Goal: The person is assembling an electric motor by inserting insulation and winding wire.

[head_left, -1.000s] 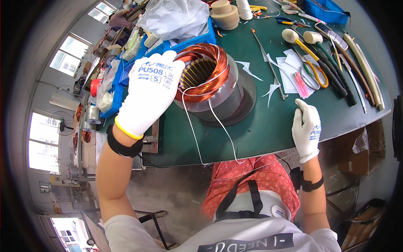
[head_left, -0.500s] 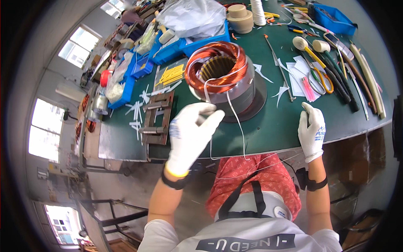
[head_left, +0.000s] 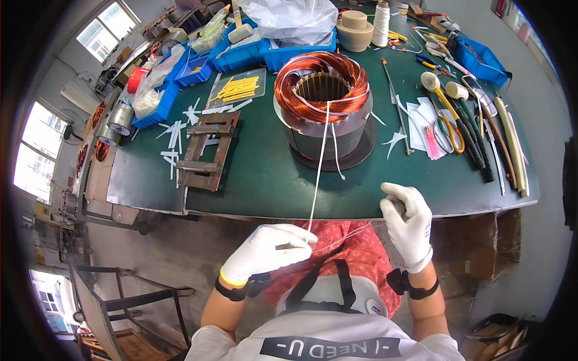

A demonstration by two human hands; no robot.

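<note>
A motor stator (head_left: 328, 135) with a ring of copper windings (head_left: 322, 108) stands upright on a round dark base (head_left: 368, 144) on the green table. White lacing cord (head_left: 321, 162) runs taut from the winding over the table's front edge to my left hand (head_left: 268, 253), which is closed with the cord pinched at its fingertips. A shorter cord end (head_left: 337, 153) hangs down the stator's front. Near the table edge, my right hand (head_left: 407, 225) has curled fingers with thumb and forefinger apart. A thin strand passes toward it; its contact with the palm is hidden.
Left of the stator lie a rusty metal frame (head_left: 208, 150), white strips (head_left: 174, 137) and yellow sticks (head_left: 239, 89). Blue bins (head_left: 283, 57) stand behind. Mallets (head_left: 448, 99), scissors (head_left: 448, 135), a long rod (head_left: 397, 102) and sleeving tubes (head_left: 512, 144) lie to the right.
My left hand has moved from beside the stator down toward me, drawing the cord straight. My right hand has come inward and lower, off the tabletop. The view has shifted slightly.
</note>
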